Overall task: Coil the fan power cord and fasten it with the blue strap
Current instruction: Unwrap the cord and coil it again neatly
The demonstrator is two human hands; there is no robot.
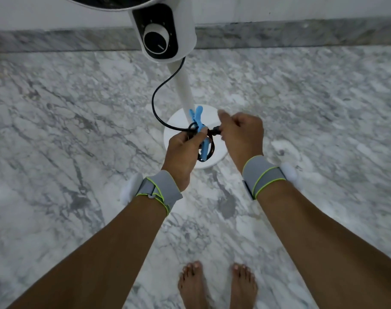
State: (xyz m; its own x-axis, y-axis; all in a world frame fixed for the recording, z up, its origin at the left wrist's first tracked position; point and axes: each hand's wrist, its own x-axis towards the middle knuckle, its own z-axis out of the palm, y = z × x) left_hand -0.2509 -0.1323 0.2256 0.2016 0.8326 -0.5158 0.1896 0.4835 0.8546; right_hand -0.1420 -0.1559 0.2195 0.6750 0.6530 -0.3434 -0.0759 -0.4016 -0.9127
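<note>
Fastening step, I judge: left hand (183,150) clamps coil (209,150) and strap (198,118), right hand (240,133) at three o'clock pinches the plug (216,129); next, wrap strap.

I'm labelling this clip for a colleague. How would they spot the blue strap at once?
Start at the white fan and follow its pole down to the round base. Above it, the left hand grips a black cord coil; the blue strap is the only bright-coloured thing there.

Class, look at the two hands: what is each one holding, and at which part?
Left hand grips the coiled power cord and blue strap at the coil's side; right hand pinches the cord's plug end.
</note>
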